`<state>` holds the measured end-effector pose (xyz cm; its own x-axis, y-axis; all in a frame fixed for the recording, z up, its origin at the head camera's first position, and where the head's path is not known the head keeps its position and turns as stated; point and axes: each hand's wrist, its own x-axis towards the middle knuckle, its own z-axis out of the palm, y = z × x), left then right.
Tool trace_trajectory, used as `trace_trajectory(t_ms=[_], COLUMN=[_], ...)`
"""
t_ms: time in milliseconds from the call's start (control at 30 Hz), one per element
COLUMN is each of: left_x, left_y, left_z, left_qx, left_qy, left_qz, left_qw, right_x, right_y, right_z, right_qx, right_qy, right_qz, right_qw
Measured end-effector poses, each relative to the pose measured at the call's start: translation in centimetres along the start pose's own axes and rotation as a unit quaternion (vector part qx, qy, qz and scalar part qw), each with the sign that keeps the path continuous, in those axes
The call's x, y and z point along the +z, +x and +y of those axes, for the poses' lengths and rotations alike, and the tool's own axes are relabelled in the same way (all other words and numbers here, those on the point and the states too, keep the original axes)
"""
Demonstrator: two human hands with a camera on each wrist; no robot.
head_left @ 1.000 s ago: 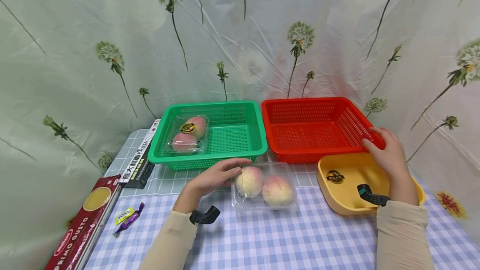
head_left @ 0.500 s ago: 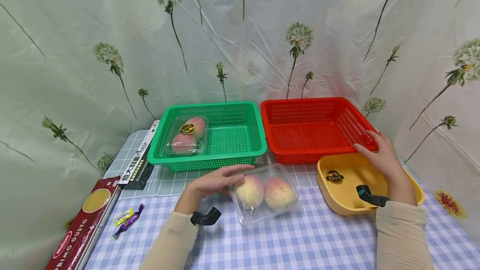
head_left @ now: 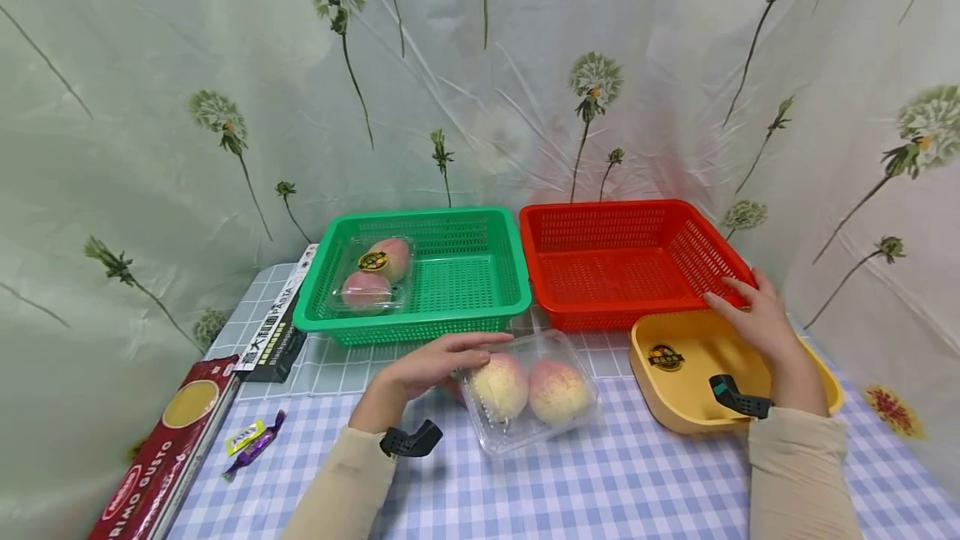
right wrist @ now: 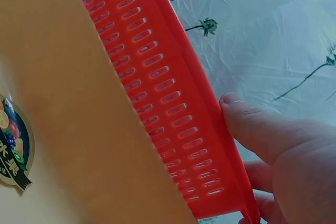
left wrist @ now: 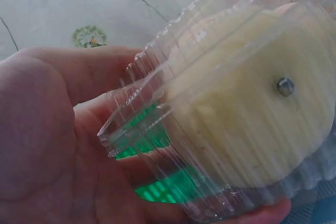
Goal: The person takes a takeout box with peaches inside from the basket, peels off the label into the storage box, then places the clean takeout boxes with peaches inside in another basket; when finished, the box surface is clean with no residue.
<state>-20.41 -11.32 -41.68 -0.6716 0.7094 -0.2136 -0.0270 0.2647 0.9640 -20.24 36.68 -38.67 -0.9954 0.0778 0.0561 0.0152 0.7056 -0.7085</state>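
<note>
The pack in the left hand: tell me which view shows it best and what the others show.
The head view: the pack shows nearly whole, both peaches visible, one corner behind the left hand. The left wrist view cuts it off, close on one peach. The right wrist view shows none of it.

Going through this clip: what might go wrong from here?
The left hand grips the clear pack at one end, so the two peaches might weigh the other end down and make it slip.

The right hand is at the red basket's corner; a bump could shift it against the yellow tray.
</note>
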Motion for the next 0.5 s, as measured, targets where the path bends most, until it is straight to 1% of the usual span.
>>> trace_trajectory(t_ms=[100, 200, 333, 433, 500], left_x=[-0.2, -0.3, -0.3, -0.1, 0.1], left_y=[-0.2, -0.4, -0.9, -1.3, -1.5], left_z=[0.3, 0.9, 1.9, 2.7, 3.2], left_qx=[0.01, 0.024, 0.047, 0.06, 0.067], left_qy=[-0.011, -0.021, -0.043, -0.061, -0.073], left_qz=[0.001, 0.012, 0.016, 0.014, 0.019], left_qw=[0.9999, 0.9994, 0.9979, 0.9962, 0.9949], right_x=[0.1, 0.1, 0.1, 0.2, 0.2], right_y=[-0.1, -0.1, -0.1, -0.1, -0.1], right_z=[0.0, 0.1, 0.1, 0.1, 0.1], right_qx=[0.003, 0.001, 0.001, 0.001, -0.001], right_qy=[0.016, 0.028, 0.031, 0.031, 0.033], right_qz=[-0.002, -0.004, -0.004, -0.002, -0.001], right_qw=[1.0, 1.0, 1.0, 1.0, 0.999])
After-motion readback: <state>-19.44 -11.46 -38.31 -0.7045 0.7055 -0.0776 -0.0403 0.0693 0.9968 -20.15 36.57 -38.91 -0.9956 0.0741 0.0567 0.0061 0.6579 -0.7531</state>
